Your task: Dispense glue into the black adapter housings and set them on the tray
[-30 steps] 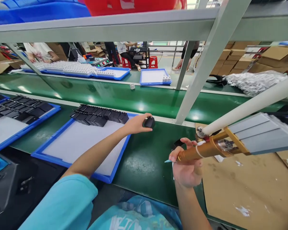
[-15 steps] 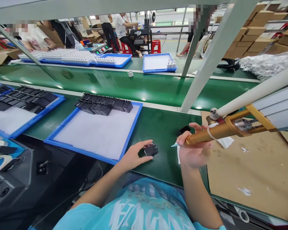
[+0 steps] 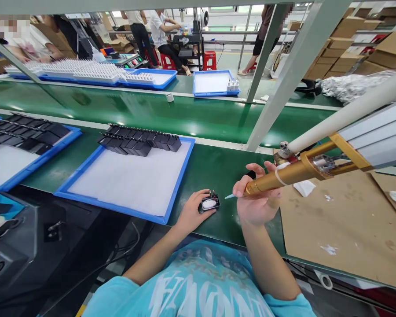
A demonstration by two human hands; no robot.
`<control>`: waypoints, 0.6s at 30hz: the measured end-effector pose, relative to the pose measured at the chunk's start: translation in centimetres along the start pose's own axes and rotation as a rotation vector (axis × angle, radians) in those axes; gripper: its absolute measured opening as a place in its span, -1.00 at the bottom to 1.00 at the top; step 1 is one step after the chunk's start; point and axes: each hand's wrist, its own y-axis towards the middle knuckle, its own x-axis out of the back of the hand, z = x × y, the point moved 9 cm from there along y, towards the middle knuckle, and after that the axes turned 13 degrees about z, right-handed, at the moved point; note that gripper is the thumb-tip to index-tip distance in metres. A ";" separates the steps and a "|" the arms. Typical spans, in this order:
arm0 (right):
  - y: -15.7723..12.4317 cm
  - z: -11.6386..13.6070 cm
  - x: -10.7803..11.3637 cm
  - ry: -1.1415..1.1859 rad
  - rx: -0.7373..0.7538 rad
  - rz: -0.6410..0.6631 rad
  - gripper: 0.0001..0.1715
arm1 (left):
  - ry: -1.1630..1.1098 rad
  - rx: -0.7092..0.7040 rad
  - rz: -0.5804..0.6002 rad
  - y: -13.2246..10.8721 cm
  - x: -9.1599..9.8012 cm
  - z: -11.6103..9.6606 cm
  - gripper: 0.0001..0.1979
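Note:
Low over the green work surface, my left hand (image 3: 190,215) grips a small black plug adapter case (image 3: 218,203) between thumb and fingers. Its open side faces up, showing a white oval area inside and pins at the far edge. My right hand (image 3: 255,211) is wrapped round a gold-coloured glue gun (image 3: 267,183). The gun's light blue nozzle (image 3: 230,196) points left, just right of the case and apart from it. Behind my right fingers a dark object is mostly hidden.
A blue tray (image 3: 112,209) with rows of black adapters (image 3: 137,146) stands left, another blue tray (image 3: 41,163) beyond it. Brown cardboard (image 3: 330,229) covers the right side. A slanted metal post (image 3: 284,88) rises ahead. Past the green belt (image 3: 119,110) are white-plug trays and several people.
The adapter case has turned, so its open side with the white area now shows. My right hand has brought the glue gun left, closer to it. The view has shifted slightly.

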 end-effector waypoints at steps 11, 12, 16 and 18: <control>-0.4 -0.2 -1.1 0.020 -0.028 0.015 -0.47 | 0.028 0.012 -0.033 -0.3 0.8 -2.3 -0.56; -0.5 -0.2 -1.0 0.011 -0.034 0.012 -0.48 | 0.027 0.005 -0.038 -0.3 0.9 -2.6 -0.56; -0.5 0.0 -0.9 0.016 -0.025 0.037 -0.60 | 0.023 -0.016 -0.044 -0.2 1.0 -3.2 -0.58; -0.4 0.1 -1.1 0.025 -0.014 0.056 -0.61 | 0.027 -0.019 -0.043 -0.2 1.0 -3.2 -0.58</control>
